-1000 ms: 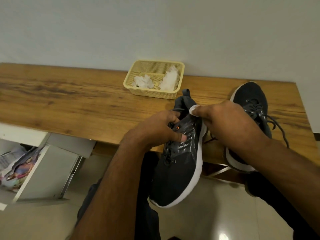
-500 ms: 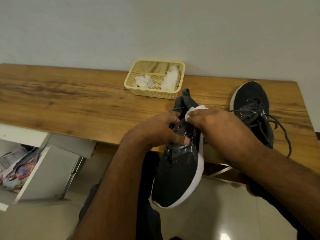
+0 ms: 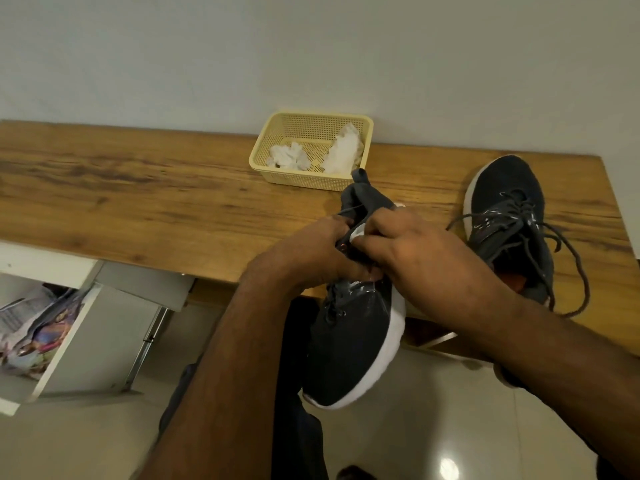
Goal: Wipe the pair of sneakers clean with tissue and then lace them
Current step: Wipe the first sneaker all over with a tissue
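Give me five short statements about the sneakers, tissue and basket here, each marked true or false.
1. The left hand grips the held sneaker. True.
2. The right hand presses tissue against it. True.
3. The basket is empty. False: it holds crumpled tissues.
4. The other sneaker lies on the floor. False: it rests on the wooden table.
5. That sneaker's laces are tied in a bow. False: they trail loose.

Before me, a wood-grain table (image 3: 138, 199) stands against a plain pale wall (image 3: 311, 53). Glossy light floor tiles (image 3: 433, 427) reflect a lamp. White open shelf unit (image 3: 69, 344) at left.
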